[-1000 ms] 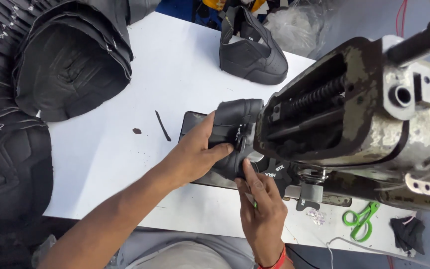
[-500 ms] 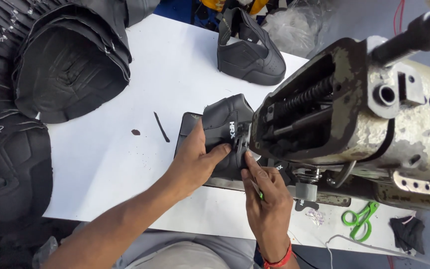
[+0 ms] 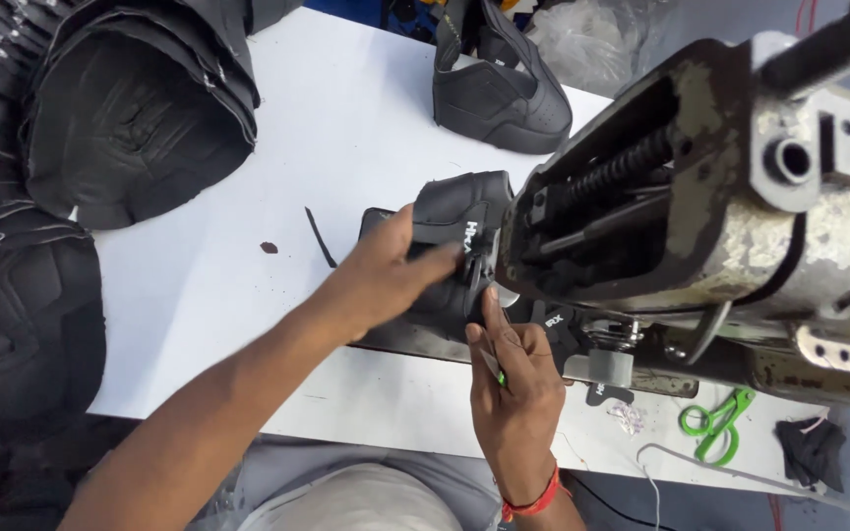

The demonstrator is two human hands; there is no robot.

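Note:
My left hand [image 3: 386, 278] grips a black shoe upper [image 3: 450, 211] and presses it against the head of a worn grey sewing machine [image 3: 730, 187]. My right hand [image 3: 514, 383] rests just below, with its fingers on the lower edge of the upper near the needle area, and it holds a small green-tipped tool between the fingers. The needle itself is hidden behind the upper and the machine head.
Stacks of black shoe uppers [image 3: 120, 108] lie at the left of the white table [image 3: 346, 118]. Another black upper [image 3: 499, 93] sits at the back. Green scissors [image 3: 715, 423] lie at the front right, next to a black scrap [image 3: 814, 447].
The view has shifted left a little. My left hand has slid the upper closer under the machine head, and my right hand has moved up to its edge.

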